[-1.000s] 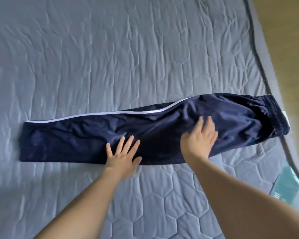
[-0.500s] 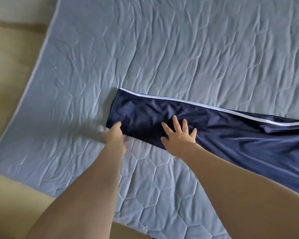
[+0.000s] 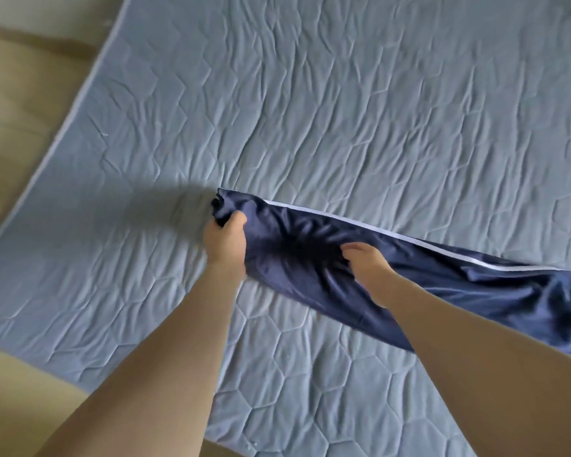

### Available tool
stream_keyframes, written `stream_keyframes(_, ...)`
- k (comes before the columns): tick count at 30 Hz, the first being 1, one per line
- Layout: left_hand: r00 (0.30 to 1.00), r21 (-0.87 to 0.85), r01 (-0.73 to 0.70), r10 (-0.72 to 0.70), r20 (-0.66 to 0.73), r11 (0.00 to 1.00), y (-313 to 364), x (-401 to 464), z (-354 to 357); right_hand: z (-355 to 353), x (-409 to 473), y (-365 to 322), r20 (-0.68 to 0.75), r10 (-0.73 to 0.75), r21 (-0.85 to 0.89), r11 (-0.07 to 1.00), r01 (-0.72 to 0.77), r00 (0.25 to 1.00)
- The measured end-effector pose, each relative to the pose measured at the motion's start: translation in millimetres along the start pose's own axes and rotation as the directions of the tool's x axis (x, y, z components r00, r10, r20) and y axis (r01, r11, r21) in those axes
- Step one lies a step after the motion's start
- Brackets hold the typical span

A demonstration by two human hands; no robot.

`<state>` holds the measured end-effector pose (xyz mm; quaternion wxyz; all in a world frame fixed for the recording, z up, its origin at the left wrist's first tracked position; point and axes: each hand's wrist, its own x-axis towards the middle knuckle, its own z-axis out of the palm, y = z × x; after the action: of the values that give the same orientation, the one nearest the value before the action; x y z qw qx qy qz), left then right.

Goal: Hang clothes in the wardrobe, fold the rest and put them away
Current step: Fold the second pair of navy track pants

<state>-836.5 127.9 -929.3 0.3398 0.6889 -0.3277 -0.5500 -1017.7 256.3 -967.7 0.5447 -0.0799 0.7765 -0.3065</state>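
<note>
Two bare forearms reaching in from near edge. Left hand [image 3: 225, 240] gripping bunched cuff end of navy trousers [image 3: 442, 275], fingers curled round fabric, end lifted slightly. Right hand [image 3: 366, 263] just beside, pinching gathered cloth mid-leg. Trousers stretched rightward across grey quilted bed cover [image 3: 343, 110], white side stripe [image 3: 360, 222] along far edge. Beyond, wrinkled quilt; tan floor [image 3: 20, 103] at left.

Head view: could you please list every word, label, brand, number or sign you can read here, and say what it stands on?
None: no readable text shows in this view.
Navy trousers: only a plain white side stripe, no logo or label visible.
Grey-blue quilted cover: stitched pattern only, no writing.
Left hand and right hand grip the trousers and may hide a tag.
</note>
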Motion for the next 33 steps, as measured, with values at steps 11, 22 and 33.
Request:
stream_keyframes(11, 0.401, 0.151, -0.860, 0.462, 0.791, 0.488, -75.8, -242.5, 163.2, -251.4, -58.7, 67.6, 0.051, 0.286, 0.664, 0.706, -0.246, 0.957)
stream_keyframes(22, 0.489, 0.497, -0.849, 0.089, 0.868, -0.182, -117.3, -208.0, 264.5, -304.1, -44.8, 166.0, -0.307, 0.131, 0.111, 0.989, -0.101, 0.943)
stream_keyframes(33, 0.327, 0.210, -0.873, -0.210, 0.921, -0.440, -92.2, -161.9, 259.0, -346.4, -26.9, 135.2, -0.599, -0.344, -0.415, 0.906, 0.088, 0.723)
